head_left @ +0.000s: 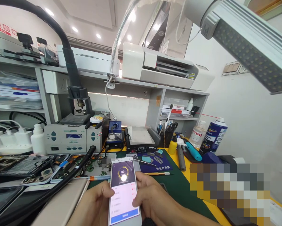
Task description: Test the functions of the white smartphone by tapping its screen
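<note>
Two hands hold one white phone (124, 191) at the bottom of the view, just above the green mat (178, 188). The left hand (96, 204) is wrapped around the phone's left edge, with its thumb lying on the side of the lit screen. The right hand (150, 196) is closed on the phone's right edge, and its thumb touches the screen near the middle. The screen is on. It shows a ring with the number 80 at the top and a blue button at the bottom.

Behind the phone, a thin yellow stick tool (157, 173) lies on a dark blue pad (155, 163). Left of the phone lie opened phones and small parts (61, 169), and a black hose (67, 179) runs across them. Further back from the phone sits a grey machine with knobs (72, 138). A small blue stand (114, 130) is next to it, and a flat heating plate (141, 138) is beside that.

To the right of the phone and further back are a yellow bottle (172, 145), a blue spray can (213, 135) and a clear bottle (198, 133). High above the phone, on the shelf, sits a white machine (164, 67). A long lamp (249, 44) hangs at the top right.
</note>
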